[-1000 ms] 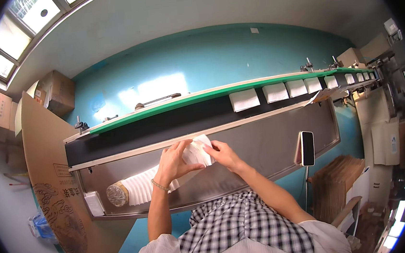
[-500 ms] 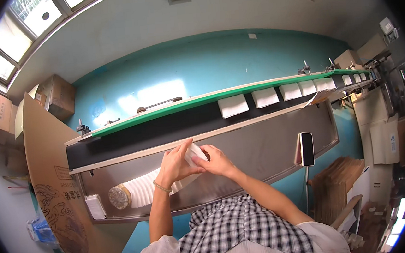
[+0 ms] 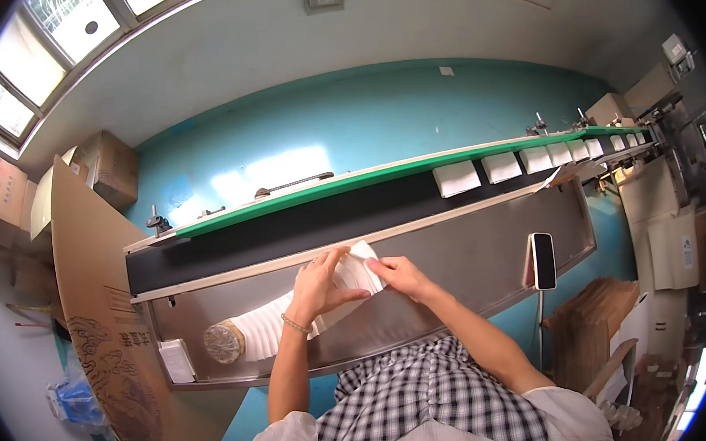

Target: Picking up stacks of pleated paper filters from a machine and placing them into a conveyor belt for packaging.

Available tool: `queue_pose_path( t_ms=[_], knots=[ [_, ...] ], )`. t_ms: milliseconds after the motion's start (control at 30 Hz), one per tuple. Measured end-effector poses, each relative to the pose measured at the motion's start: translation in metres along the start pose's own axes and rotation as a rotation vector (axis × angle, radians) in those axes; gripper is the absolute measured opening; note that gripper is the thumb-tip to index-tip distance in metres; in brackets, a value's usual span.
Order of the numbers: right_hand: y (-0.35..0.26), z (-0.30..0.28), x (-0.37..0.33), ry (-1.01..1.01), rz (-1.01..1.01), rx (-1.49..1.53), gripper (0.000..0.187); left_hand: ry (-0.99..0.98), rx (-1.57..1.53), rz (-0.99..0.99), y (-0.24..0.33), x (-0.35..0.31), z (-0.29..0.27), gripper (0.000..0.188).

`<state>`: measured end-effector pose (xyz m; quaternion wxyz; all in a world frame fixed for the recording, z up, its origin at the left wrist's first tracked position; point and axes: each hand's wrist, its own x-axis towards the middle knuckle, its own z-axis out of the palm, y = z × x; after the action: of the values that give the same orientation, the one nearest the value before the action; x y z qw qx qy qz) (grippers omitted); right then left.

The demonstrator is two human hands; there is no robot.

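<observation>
A long row of white folded tissues [image 3: 260, 329] lies aslant on the metal work table [image 3: 473, 248]. At its left end rests a round, mottled block [image 3: 226, 342]. My left hand [image 3: 319, 291] curves over the right end of the row, its thumb stretched along the front. A white folded tissue bundle [image 3: 362, 251] stands up between my hands. My right hand [image 3: 404, 278] pinches its right side, with thumb and fingers closed. The left fingertips press against the bundle's left side and are partly hidden behind it.
Behind the table runs a black conveyor belt [image 3: 305, 248] with a green edge strip, carrying several white tissue packs [image 3: 457, 179]. A phone on a stand [image 3: 544, 261] rises at the right, near stacked cardboard [image 3: 588, 317]. A large cardboard sheet [image 3: 93, 268] stands left. A white pack [image 3: 176, 362] lies at the table's left corner.
The packs on the belt have moved right, and the view has shifted slightly. My hands have spread a little apart, and the tissue bundle between them now stands more upright.
</observation>
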<state>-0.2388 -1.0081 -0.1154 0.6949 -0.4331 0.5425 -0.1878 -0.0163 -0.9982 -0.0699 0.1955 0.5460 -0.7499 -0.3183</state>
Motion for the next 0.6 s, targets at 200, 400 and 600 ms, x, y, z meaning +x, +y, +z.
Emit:
queue_pose_path(
  t_ms=[200, 400, 600],
  knots=[
    [0.025, -0.014, 0.019, 0.163, -0.278, 0.044, 0.03, -0.014, 0.019, -0.024, -0.002, 0.001, 0.002, 0.085],
    [0.004, -0.016, 0.04, 0.261, -0.255, 0.365, 0.028, -0.037, 0.009, -0.047, -0.001, 0.003, -0.002, 0.088],
    [0.006, 0.028, 0.007, 0.196, -0.249, -0.347, 0.037, -0.072, 0.078, -0.017, 0.004, -0.005, -0.014, 0.098]
  ],
)
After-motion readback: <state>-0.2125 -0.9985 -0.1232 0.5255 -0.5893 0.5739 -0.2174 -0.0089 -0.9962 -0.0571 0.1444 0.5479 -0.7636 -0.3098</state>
